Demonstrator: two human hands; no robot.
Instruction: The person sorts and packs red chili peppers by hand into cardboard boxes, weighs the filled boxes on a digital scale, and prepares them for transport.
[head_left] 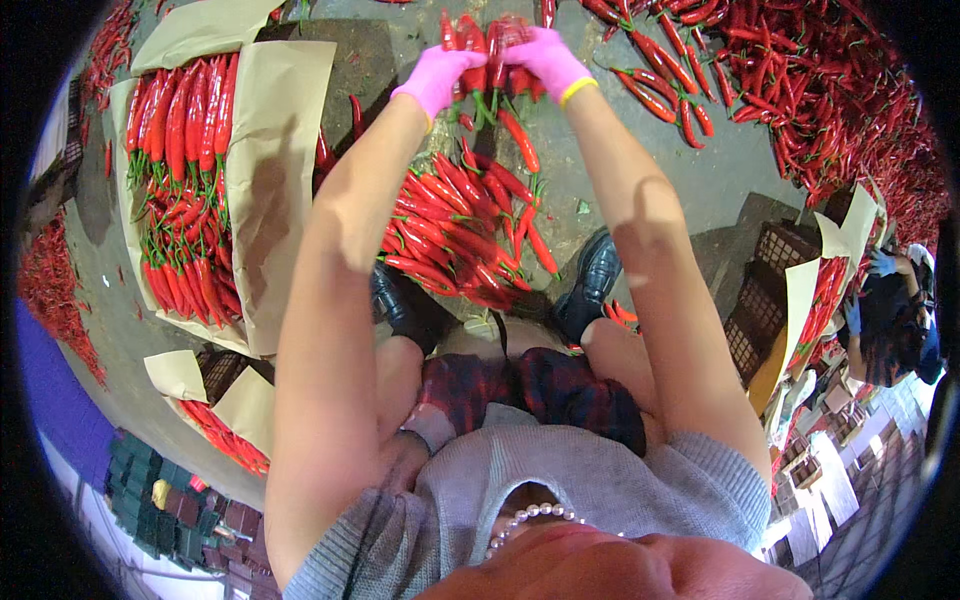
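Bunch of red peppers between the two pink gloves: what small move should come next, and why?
Probably a slight evening-up of the bunch before setting it down: the left hand and right hand grip it from opposite sides, its green stems look uneven, and the paper-lined box on the left holds peppers laid side by side.

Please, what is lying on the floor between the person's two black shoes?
In the head view, a pile of red peppers lies between the left shoe and the right shoe, extending forward of both.
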